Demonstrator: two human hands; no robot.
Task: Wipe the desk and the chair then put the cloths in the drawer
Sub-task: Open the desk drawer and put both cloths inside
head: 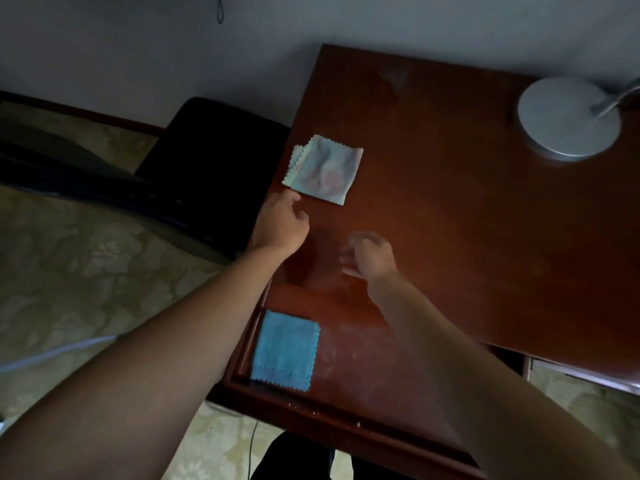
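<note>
A folded pale multicoloured cloth (323, 169) lies on the dark red wooden desk (450, 202) near its left edge. A folded blue cloth (284, 351) rests inside the pulled-out drawer (346, 420) below the desktop, in its left corner. My left hand (282, 225) hovers just below the pale cloth with its fingers loosely apart and holds nothing. My right hand (370, 256), blurred, is over the desk's front edge with fingers spread and empty. A black chair (214, 161) stands to the left of the desk.
A round grey lamp base (568, 121) with a metal stem sits at the desk's back right. Patterned beige carpet (69, 271) covers the floor on the left. A white wall (138, 46) runs behind the desk and chair.
</note>
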